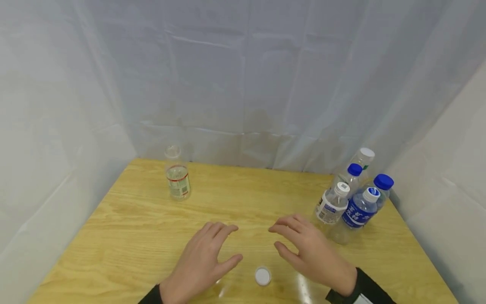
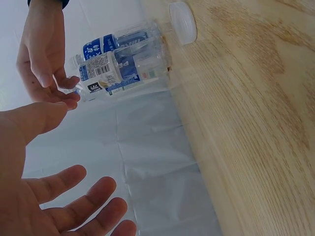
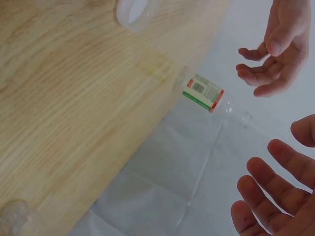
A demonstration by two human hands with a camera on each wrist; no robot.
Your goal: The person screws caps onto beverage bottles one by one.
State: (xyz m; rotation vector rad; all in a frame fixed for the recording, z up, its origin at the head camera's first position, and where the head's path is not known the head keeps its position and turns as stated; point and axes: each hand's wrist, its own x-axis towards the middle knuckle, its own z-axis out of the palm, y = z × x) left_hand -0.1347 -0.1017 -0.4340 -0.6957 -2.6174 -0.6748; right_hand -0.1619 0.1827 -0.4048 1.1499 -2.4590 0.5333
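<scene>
Both hands hover over the wooden table with nothing in them. My left hand [image 1: 203,259] has its fingers spread forward and its thumb apart. Facing it, my right hand [image 1: 309,253] has its fingers slightly bent and its thumb lowered. Between and below them a round white cap [image 1: 263,276] lies on the table near the front; it also shows in the left wrist view as a ridged white cap [image 2: 183,23]. A clear bottle [image 1: 177,179] with a red-edged label stands at the back left, no coloured cap on its neck.
Several clear plastic bottles stand bunched at the right beyond my right hand, among them a white-capped one [image 1: 332,204], a blue-labelled one [image 1: 357,213] and one with a wide blue lid [image 1: 383,182]. Pale sheeting [image 1: 243,84] hangs behind the table and along both sides.
</scene>
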